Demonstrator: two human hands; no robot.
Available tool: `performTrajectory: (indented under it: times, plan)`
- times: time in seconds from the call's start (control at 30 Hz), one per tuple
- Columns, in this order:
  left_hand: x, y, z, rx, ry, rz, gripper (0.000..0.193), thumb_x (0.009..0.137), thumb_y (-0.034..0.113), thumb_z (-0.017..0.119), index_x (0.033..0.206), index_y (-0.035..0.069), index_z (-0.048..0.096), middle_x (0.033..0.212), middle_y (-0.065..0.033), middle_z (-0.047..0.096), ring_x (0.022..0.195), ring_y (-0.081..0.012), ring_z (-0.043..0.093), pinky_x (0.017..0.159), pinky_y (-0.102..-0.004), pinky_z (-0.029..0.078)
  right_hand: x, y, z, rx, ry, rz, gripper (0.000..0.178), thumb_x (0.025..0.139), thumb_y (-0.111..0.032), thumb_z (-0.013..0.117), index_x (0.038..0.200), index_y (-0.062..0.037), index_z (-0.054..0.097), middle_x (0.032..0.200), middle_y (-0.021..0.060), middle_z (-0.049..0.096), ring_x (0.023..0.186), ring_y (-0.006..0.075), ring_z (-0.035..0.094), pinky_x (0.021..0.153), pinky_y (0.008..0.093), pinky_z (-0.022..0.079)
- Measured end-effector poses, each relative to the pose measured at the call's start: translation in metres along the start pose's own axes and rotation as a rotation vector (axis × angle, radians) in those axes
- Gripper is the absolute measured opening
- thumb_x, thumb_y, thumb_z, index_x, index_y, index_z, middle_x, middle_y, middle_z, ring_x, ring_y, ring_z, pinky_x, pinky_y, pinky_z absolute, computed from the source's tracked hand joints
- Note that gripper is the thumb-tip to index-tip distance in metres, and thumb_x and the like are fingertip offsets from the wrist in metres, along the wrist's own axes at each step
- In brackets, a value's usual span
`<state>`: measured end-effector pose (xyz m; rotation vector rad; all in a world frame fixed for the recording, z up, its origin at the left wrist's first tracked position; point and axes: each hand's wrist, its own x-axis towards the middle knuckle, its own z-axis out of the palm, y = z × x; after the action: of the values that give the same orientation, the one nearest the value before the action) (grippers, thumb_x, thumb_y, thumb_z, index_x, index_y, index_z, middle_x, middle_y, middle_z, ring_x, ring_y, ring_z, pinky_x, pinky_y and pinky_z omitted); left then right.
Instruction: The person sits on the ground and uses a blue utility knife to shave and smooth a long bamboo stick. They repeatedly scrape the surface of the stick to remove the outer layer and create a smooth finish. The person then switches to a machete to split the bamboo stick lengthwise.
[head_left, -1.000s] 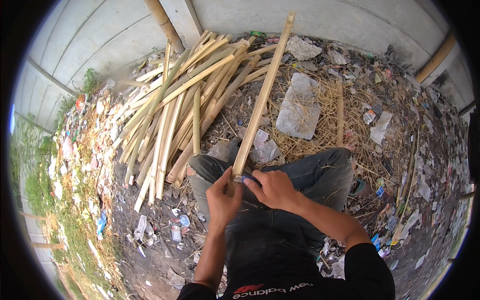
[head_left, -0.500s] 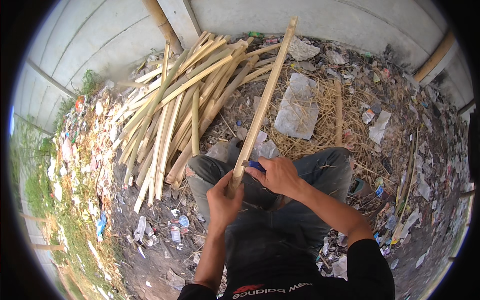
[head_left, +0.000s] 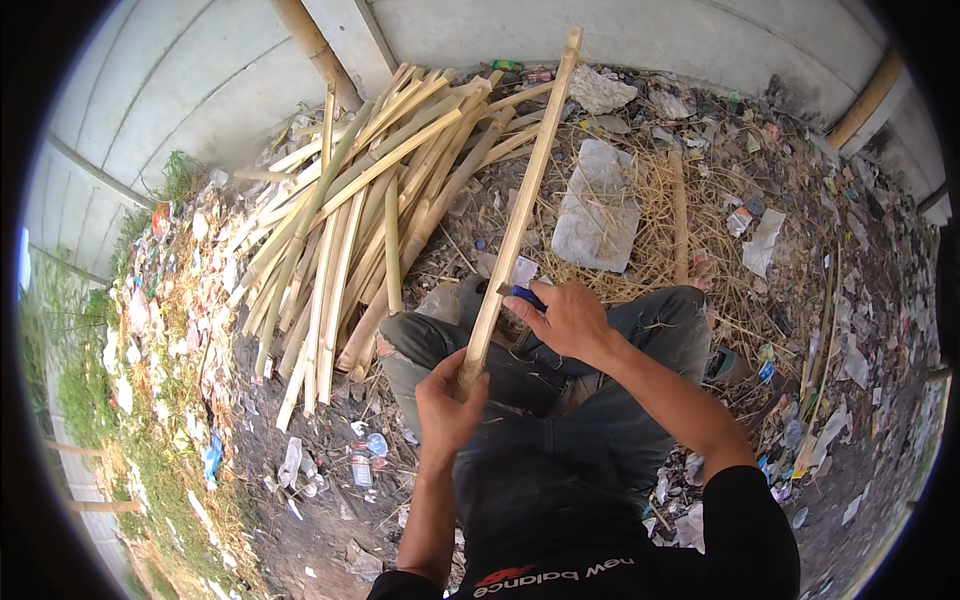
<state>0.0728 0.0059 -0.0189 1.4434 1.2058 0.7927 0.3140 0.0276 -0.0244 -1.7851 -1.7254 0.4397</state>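
Observation:
A long split bamboo strip [head_left: 528,190] slants up and away from my lap toward the far wall. Its near end lies in my left hand [head_left: 449,400], fingers and thumb wrapped round it. My right hand [head_left: 570,322] grips a blue-handled knife [head_left: 522,294], whose short blade meets the strip's right edge a little beyond my left hand. Most of the handle is hidden inside my right fist. Both hands are over my folded legs in worn jeans [head_left: 640,330].
A heap of bamboo strips [head_left: 350,210] lies at the far left. Beyond my knees are a pale flat slab [head_left: 597,210] and straw-like shavings [head_left: 650,250]. Litter covers the ground, including a plastic cup [head_left: 362,466]. A concrete panel wall [head_left: 600,35] with bamboo poles [head_left: 318,50] stands behind.
My right hand and the knife have moved slightly up and away along the strip. The strip's far end has shifted a little left. My left hand keeps its hold.

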Motion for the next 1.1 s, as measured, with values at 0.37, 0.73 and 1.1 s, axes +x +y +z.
performTrajectory:
  times: [0.37, 0.73, 1.1]
  plan:
    - [0.018, 0.006, 0.004, -0.053, -0.05, 0.017, 0.043, 0.092, -0.002, 0.074, 0.132, -0.013, 0.063, 0.115, -0.0114, 0.074, 0.103, -0.0126, 0.068, 0.091, -0.0264, 0.054, -0.028, -0.018, 0.013, 0.016, -0.18, -0.145, 0.067, 0.098, -0.067, 0.057, 0.076, -0.0057, 0.069, 0.063, 0.0218, 0.066, 0.063, 0.043, 0.07, 0.058, 0.053, 0.054]
    - [0.003, 0.003, -0.003, -0.088, -0.045, -0.027, 0.042, 0.09, -0.004, 0.074, 0.13, -0.012, 0.065, 0.111, -0.0087, 0.073, 0.097, -0.0108, 0.067, 0.086, -0.0253, 0.054, -0.002, -0.003, -0.001, -0.002, -0.056, -0.066, 0.061, 0.1, -0.062, 0.06, 0.075, -0.0069, 0.071, 0.054, 0.0164, 0.061, 0.058, 0.0391, 0.068, 0.054, 0.0474, 0.053]
    - [-0.002, 0.005, -0.008, -0.131, -0.088, -0.023, 0.043, 0.09, -0.002, 0.076, 0.13, -0.014, 0.065, 0.11, -0.0093, 0.074, 0.097, -0.0112, 0.067, 0.086, -0.0256, 0.054, 0.035, 0.038, -0.033, 0.165, 0.05, 0.112, 0.067, 0.103, -0.062, 0.056, 0.075, -0.0028, 0.07, 0.054, 0.015, 0.057, 0.051, 0.0346, 0.059, 0.055, 0.0471, 0.044]
